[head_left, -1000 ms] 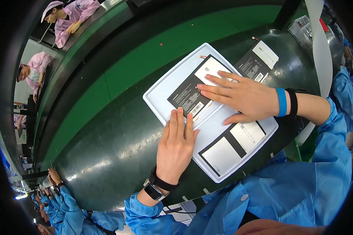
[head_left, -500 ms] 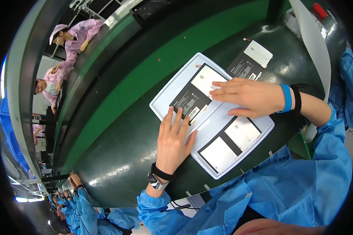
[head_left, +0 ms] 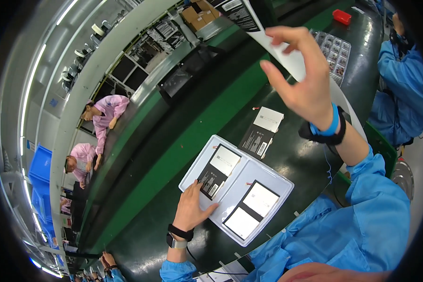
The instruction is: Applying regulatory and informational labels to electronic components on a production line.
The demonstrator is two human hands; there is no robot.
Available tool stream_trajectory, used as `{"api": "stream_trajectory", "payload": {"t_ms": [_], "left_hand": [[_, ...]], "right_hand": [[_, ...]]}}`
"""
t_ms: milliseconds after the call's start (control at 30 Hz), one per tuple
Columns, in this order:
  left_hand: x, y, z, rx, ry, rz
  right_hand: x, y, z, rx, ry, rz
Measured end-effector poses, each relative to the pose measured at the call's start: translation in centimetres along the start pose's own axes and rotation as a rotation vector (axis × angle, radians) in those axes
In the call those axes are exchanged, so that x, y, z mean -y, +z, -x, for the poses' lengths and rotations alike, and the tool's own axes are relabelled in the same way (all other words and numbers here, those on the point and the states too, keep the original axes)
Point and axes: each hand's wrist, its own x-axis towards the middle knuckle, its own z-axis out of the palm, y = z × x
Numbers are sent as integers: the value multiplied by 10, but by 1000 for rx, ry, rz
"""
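A pale plastic tray (head_left: 287,184) with two compartments lies on the dark green worktop. Its left compartment holds a flat black-and-white battery pack (head_left: 224,161); a second battery pack (head_left: 261,199), with a small lead, lies in the right one. My left hand (head_left: 191,207) rests at the tray's near-left edge, fingers stretched out, fingertips by the left pack's lower corner. Raised well above the worktop, my right hand (head_left: 308,77) has bent, spread fingers and shows nothing in its grasp. It overlaps a white-edged board with black print (head_left: 242,18); whether they touch I cannot tell.
Beyond the tray lies another battery pack (head_left: 262,131) with a lead. Farther right are a compartmented clear tray (head_left: 334,54) and a red bin (head_left: 341,17). A blue-sleeved person (head_left: 402,80) is at the right; pink-clad people (head_left: 105,115) work across the line.
My right hand has left the pack in the left compartment and risen toward the upper right. My left hand remains by the tray's edge. The view has shifted, showing more overhead.
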Motion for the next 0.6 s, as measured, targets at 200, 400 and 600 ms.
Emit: {"api": "stream_trajectory", "payload": {"t_ms": [200,400,600], "left_hand": [[-72,-66,-51,-206,191,-5],[-168,-119,-120,-687,460,80],[-215,-151,-191,-971,531,183]], "right_hand": [[-63,11,-17,-15,144,-18],[-38,9,-27,101,309,-475],[-30,9,-26,68,280,-695]]}}
